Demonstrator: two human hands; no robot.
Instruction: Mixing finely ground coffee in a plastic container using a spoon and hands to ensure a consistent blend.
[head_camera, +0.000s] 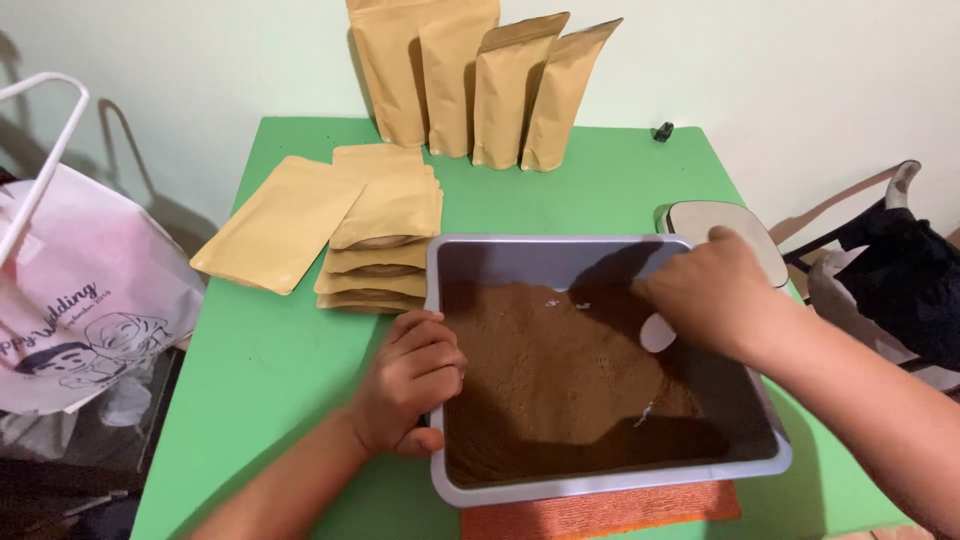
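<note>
Closest, an orange cloth (600, 508) pads the table's (280, 380) near edge under a gray tray (600, 484) of brown powder (560, 380). Left hand (408, 382) curls shut on the tray's left rim, apparently steadying it; right hand (705, 290) closes around a white scoop (657, 333) in the powder. Beyond, flat pouches (385, 225) lie stacked; four more (480, 85) stand along the far edge.

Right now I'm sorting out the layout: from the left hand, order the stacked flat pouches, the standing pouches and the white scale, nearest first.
From the left hand, on the tray's left rim:
1. Stacked flat pouches, just beyond it.
2. White scale, right, past the tray.
3. Standing pouches, at the far wall.
</note>
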